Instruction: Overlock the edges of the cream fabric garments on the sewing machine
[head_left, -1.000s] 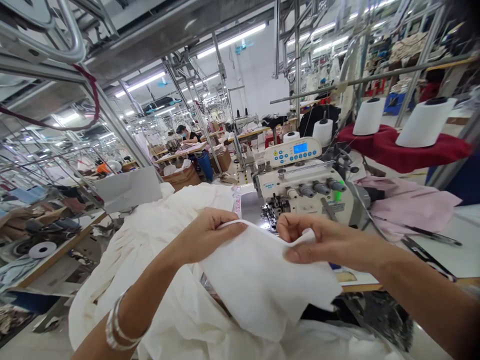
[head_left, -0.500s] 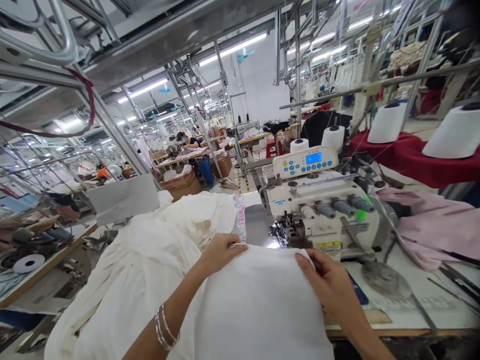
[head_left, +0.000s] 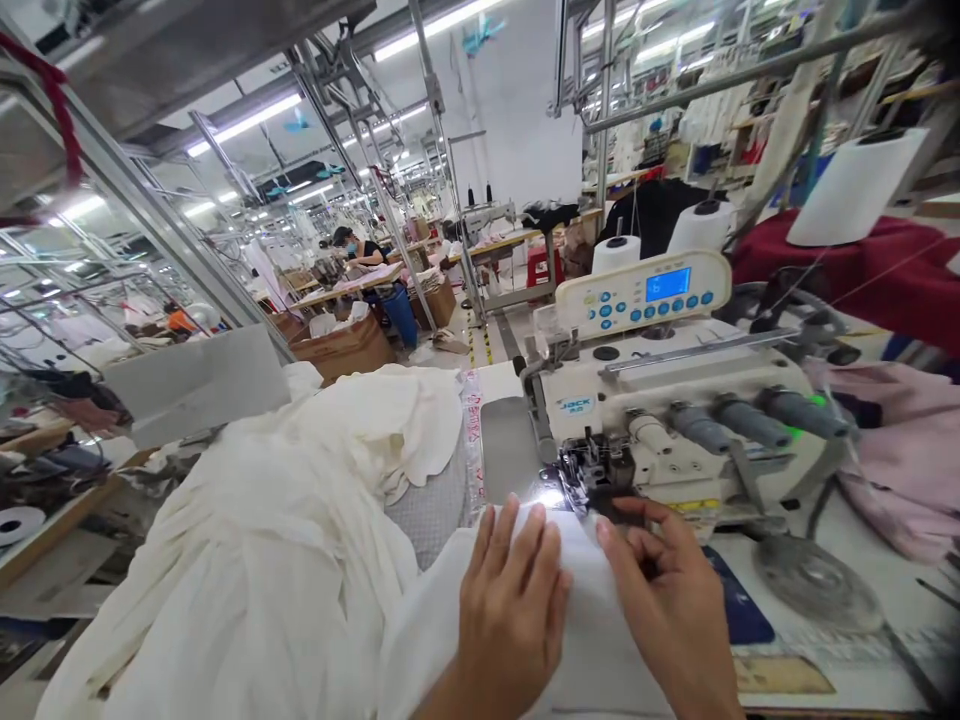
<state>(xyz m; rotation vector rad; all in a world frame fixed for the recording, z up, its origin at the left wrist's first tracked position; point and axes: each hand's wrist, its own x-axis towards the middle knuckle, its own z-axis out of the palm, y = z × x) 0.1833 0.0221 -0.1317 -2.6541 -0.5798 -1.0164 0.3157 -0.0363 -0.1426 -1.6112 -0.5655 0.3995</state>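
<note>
My left hand (head_left: 514,605) lies flat on the white fabric (head_left: 589,625), fingers extended, not gripping. My right hand (head_left: 671,600) is at the fabric's right edge, thumb and index close together; can't tell if they pinch it. Fabric sits in front of the sewing machine (head_left: 652,380), far edge right by the lit needle area (head_left: 570,490). Pile of white cloth (head_left: 277,570) to my left. Dark blue pad (head_left: 739,600) on the worktop (head_left: 855,675), just right of my right hand. Pink cloth (head_left: 900,470) further right.

1. Pink cloth (head_left: 896,400): rumpled, at right.
2. Cardboard box (head_left: 349,350): mid-distance, white material (head_left: 337,321) inside.
3. Blue bin (head_left: 400,318): just beside box.
4. Red stool (head_left: 538,267): farther right.
5. Person (head_left: 366,250): background, dark-clothed.
6. Tube light (head_left: 251,122): overhead, lit.
</note>
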